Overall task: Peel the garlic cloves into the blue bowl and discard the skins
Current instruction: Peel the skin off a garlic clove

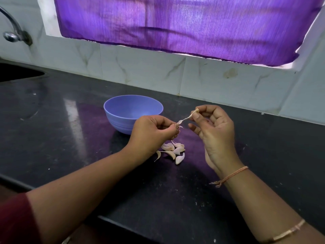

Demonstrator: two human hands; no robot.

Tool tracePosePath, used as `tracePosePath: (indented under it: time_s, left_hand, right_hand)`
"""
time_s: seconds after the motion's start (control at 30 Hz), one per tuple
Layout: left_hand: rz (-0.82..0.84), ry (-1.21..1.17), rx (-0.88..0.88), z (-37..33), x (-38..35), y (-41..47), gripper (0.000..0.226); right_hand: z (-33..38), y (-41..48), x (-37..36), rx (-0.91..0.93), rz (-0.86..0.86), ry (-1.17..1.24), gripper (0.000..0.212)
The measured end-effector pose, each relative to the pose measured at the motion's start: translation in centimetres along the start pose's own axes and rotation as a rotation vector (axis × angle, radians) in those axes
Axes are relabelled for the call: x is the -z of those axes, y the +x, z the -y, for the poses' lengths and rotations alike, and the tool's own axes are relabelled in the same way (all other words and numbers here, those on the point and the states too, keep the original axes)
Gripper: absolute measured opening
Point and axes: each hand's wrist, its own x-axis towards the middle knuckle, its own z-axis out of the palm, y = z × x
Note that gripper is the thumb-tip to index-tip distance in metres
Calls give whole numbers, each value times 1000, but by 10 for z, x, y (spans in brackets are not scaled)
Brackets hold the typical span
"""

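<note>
Pinching a garlic clove [177, 126] in the left hand [151, 132] and its skin strip [186, 118] in the right hand [216, 129], over more cloves [173, 151] by the blue bowl [130, 113].

The blue bowl [133, 111] is a soft periwinkle. Around it the surface [70, 138] is black, flecked with pale specks and washed with a purple sheen. Nearer me than the bowl, the garlic cloves [173, 150] are cream-white with a faint pink blush. Behind the bowl the wall tiles [140, 67] are white with grey-brown veins, and higher behind it the curtain [175, 23] is vivid purple, finely ribbed. Right of the bowl, the strip of skin [186, 118] is off-white and my wrist thread [233, 175] peach-orange.
</note>
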Motion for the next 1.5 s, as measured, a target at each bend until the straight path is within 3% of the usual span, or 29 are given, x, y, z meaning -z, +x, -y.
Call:
tracePosePath:
  time_s: [0.2, 0.37, 0.5, 0.77, 0.97, 1.13, 1.5]
  left_hand:
    - [-4, 23, -15, 0, 0, -1, 8]
    - [-47, 100, 33, 6, 3, 2, 10]
    - [-41, 202, 5, 6, 0, 0, 9]
    - [-35, 229, -46, 6, 2, 1, 11]
    - [32, 86, 20, 2, 4, 1, 14]
    - [161, -411, 308, -5, 4, -2, 13]
    - [126, -373, 325, -2, 2, 0, 14]
  right_hand:
    - [1, -2, -2, 53, -7, -11, 19]
    - [6, 9, 10, 52, -123, 151, 20]
    - [1, 5, 12, -30, 30, -4, 18]
    - [-4, 3, 11, -15, 234, -246, 22]
    - [-11, 6, 12, 179, 251, -535, 27]
    - [-13, 6, 13, 413, 258, -657, 20]
    - [-14, 6, 13, 541, 323, -805, 14]
